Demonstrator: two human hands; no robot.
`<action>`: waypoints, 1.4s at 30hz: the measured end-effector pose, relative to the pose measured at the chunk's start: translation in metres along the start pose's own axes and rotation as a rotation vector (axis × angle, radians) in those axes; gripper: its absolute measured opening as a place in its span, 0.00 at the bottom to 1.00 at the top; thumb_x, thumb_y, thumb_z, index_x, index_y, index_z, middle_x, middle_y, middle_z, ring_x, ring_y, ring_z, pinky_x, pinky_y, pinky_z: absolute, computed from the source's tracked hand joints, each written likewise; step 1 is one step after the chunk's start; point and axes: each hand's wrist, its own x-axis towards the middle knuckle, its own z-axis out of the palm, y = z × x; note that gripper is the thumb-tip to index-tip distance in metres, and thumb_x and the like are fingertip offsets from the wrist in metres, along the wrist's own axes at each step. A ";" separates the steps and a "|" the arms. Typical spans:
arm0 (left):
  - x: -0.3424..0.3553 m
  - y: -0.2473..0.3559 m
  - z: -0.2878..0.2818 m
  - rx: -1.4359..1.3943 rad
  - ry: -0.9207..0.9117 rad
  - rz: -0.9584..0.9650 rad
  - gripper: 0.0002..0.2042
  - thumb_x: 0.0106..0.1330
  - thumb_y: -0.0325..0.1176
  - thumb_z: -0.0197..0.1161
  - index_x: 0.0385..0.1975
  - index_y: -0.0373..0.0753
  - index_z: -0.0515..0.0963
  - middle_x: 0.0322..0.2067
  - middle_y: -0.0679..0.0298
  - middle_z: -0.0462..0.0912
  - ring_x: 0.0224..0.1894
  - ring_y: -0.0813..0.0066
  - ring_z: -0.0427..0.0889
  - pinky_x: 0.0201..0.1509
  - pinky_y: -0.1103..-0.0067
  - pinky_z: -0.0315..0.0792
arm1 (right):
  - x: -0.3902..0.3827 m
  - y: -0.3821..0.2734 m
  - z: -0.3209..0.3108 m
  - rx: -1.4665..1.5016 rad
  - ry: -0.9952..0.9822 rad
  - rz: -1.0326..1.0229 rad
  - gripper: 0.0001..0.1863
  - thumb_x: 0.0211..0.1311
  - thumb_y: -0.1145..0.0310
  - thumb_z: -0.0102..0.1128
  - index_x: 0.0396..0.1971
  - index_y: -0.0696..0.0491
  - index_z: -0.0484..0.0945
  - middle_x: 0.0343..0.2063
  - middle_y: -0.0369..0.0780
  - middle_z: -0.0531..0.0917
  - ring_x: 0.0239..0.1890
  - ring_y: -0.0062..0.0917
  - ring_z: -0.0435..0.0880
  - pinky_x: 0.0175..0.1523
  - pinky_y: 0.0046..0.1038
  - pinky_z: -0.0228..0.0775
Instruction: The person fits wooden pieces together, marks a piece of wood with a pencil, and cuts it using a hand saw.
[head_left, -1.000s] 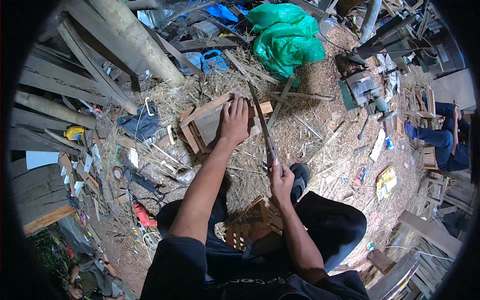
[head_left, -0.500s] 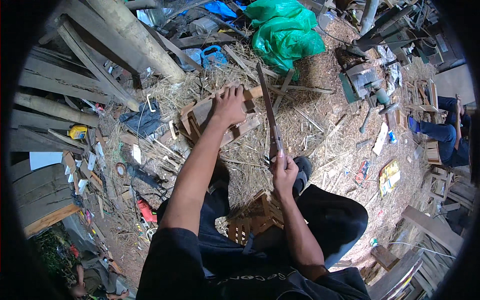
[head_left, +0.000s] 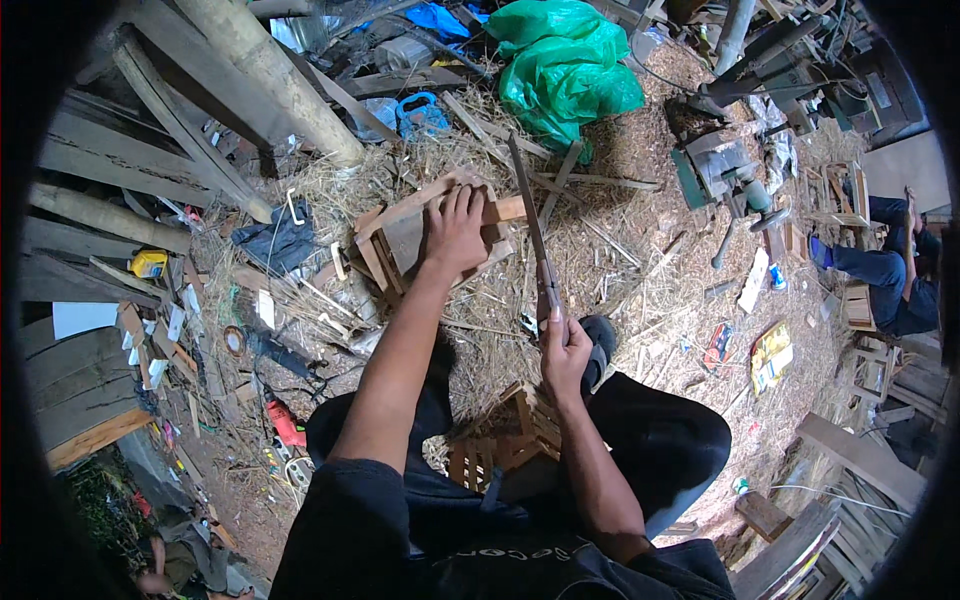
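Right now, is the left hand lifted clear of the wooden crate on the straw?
No: the left hand lies flat on top of the wooden crate, while the right hand grips a long blade.

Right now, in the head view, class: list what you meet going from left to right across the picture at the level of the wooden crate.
Yellow container → dark cloth → wooden crate → left hand → long blade → seated person.

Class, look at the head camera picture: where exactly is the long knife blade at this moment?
The long knife is held in the right hand near the picture's centre, its blade pointing away over the straw, just right of the wooden box frame under the left hand.
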 end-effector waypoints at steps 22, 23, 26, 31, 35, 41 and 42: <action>0.003 0.016 -0.017 -0.113 0.020 -0.047 0.49 0.43 0.47 0.72 0.67 0.38 0.55 0.64 0.55 0.62 0.68 0.62 0.58 0.70 0.55 0.45 | 0.010 0.037 0.009 -0.131 0.019 -0.071 0.17 0.68 0.64 0.56 0.20 0.56 0.70 0.14 0.27 0.65 0.19 0.10 0.60 0.22 0.20 0.52; 0.002 0.019 -0.015 -0.070 0.017 -0.075 0.49 0.43 0.46 0.72 0.67 0.37 0.55 0.64 0.55 0.61 0.68 0.62 0.57 0.70 0.55 0.44 | 0.010 0.043 0.008 -0.178 0.016 -0.103 0.17 0.68 0.64 0.57 0.20 0.56 0.70 0.14 0.28 0.64 0.19 0.11 0.59 0.22 0.21 0.52; 0.006 0.015 -0.012 -0.078 0.030 -0.080 0.49 0.42 0.44 0.73 0.66 0.36 0.56 0.67 0.54 0.58 0.70 0.61 0.54 0.70 0.54 0.44 | 0.014 0.049 0.015 -0.318 0.005 -0.251 0.18 0.67 0.63 0.58 0.19 0.56 0.69 0.12 0.29 0.64 0.18 0.12 0.59 0.20 0.23 0.52; 0.010 0.028 -0.018 0.026 -0.013 -0.004 0.46 0.44 0.40 0.67 0.66 0.33 0.56 0.68 0.53 0.56 0.72 0.61 0.51 0.71 0.50 0.40 | 0.008 0.027 0.023 -0.211 0.003 -0.122 0.18 0.67 0.62 0.58 0.19 0.56 0.71 0.13 0.27 0.63 0.18 0.11 0.59 0.21 0.22 0.51; 0.016 0.024 -0.006 -0.028 -0.001 0.004 0.46 0.43 0.37 0.67 0.66 0.31 0.55 0.68 0.50 0.55 0.73 0.58 0.48 0.71 0.46 0.37 | 0.011 0.031 0.026 -0.129 0.035 -0.110 0.18 0.68 0.64 0.57 0.19 0.56 0.70 0.13 0.26 0.63 0.18 0.10 0.58 0.21 0.21 0.50; 0.015 0.023 0.005 0.071 -0.025 0.015 0.40 0.47 0.35 0.64 0.64 0.29 0.59 0.67 0.48 0.57 0.72 0.57 0.49 0.71 0.48 0.39 | 0.015 0.030 0.021 -0.205 0.001 -0.176 0.19 0.67 0.64 0.58 0.17 0.55 0.67 0.12 0.27 0.61 0.18 0.10 0.57 0.20 0.22 0.47; 0.015 0.024 0.005 0.082 -0.022 0.005 0.38 0.49 0.34 0.63 0.63 0.29 0.60 0.66 0.49 0.58 0.72 0.58 0.50 0.71 0.48 0.39 | 0.015 0.026 0.020 -0.240 -0.010 -0.169 0.20 0.67 0.64 0.58 0.16 0.55 0.66 0.12 0.27 0.61 0.17 0.10 0.57 0.19 0.22 0.47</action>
